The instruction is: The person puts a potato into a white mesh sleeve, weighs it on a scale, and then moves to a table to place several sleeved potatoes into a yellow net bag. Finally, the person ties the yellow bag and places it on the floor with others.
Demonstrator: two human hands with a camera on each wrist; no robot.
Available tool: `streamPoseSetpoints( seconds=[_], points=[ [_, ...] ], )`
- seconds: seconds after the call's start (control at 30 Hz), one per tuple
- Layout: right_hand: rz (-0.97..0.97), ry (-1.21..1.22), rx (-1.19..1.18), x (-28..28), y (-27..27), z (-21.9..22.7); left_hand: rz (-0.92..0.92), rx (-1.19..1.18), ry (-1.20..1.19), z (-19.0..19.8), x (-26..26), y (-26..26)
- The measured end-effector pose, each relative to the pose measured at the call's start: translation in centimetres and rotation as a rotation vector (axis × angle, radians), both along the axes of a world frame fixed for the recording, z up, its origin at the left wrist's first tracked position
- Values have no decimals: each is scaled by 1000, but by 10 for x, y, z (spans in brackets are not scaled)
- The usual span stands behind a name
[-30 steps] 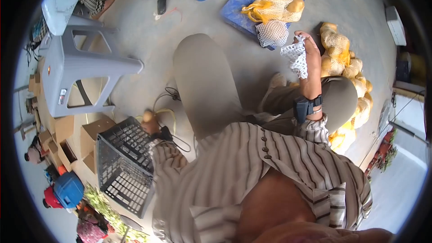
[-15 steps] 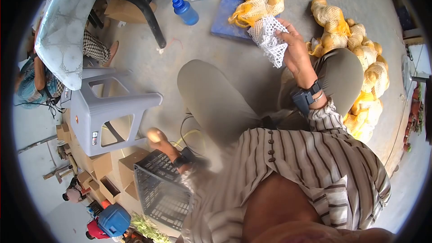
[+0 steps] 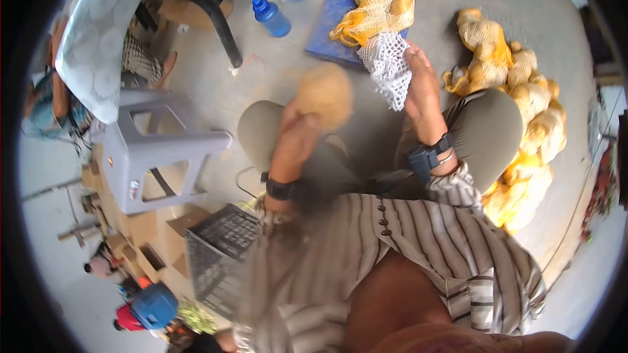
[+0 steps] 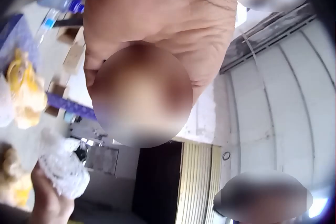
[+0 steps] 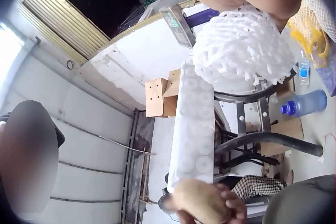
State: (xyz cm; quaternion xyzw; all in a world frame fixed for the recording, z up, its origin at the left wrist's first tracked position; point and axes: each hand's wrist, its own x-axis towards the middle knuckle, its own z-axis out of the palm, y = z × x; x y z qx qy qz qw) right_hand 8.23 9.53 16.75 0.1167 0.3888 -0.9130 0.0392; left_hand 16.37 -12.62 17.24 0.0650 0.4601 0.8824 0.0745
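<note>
My left hand (image 3: 296, 136) grips a rounded tan piece of produce (image 3: 325, 95) over my knee. In the right wrist view this produce (image 5: 200, 201) looks smooth and slightly long, with fingertips around its end. The left wrist view blurs its face below the palm (image 4: 163, 19). My right hand (image 3: 424, 91) holds a white foam net sleeve (image 3: 390, 68) by its side, and the sleeve (image 5: 244, 48) bunches out below the hand in the right wrist view. The two hands are apart, the sleeve close to the blue platform's near edge.
Net-bagged tan produce (image 3: 383, 6) with yellow netting lies on a blue platform (image 3: 320, 36). More bags (image 3: 523, 85) line the floor at right. A blue bottle (image 3: 271, 18), a grey stool (image 3: 154, 150) and a black crate (image 3: 222, 255) stand at left.
My left hand has come up from beside the crate with the tan produce, moving right and forward across my knee. My right hand has moved left with the foam sleeve, toward the platform.
</note>
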Motion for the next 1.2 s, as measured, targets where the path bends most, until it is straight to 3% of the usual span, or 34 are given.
streamPoseSetpoints(
  seconds=[0.07,0.1,0.17,0.27,0.67,0.87,1.0,1.07,1.2],
  points=[
    [-30,-14,-20,0,2,0,-224,89,-104,6,-7,30],
    [-35,-21,-4,0,4,-4,-190,110,-99,0,-11,40],
    [-22,-19,31,-2,8,-11,-349,131,-211,-9,-20,55],
    [-46,-21,69,0,11,-14,-360,57,-205,-14,-28,68],
    [-57,-75,95,-4,11,-21,-240,4,-294,-36,-28,82],
    [-66,-14,111,-5,16,-34,-202,170,-274,-41,-28,72],
    [-98,-29,330,-5,16,-25,-129,302,-168,-35,-33,65],
    [-195,46,459,-5,13,-19,-101,300,-167,-38,-34,57],
    [-177,228,607,-3,15,-17,-11,332,-152,-32,-31,51]
  ],
)
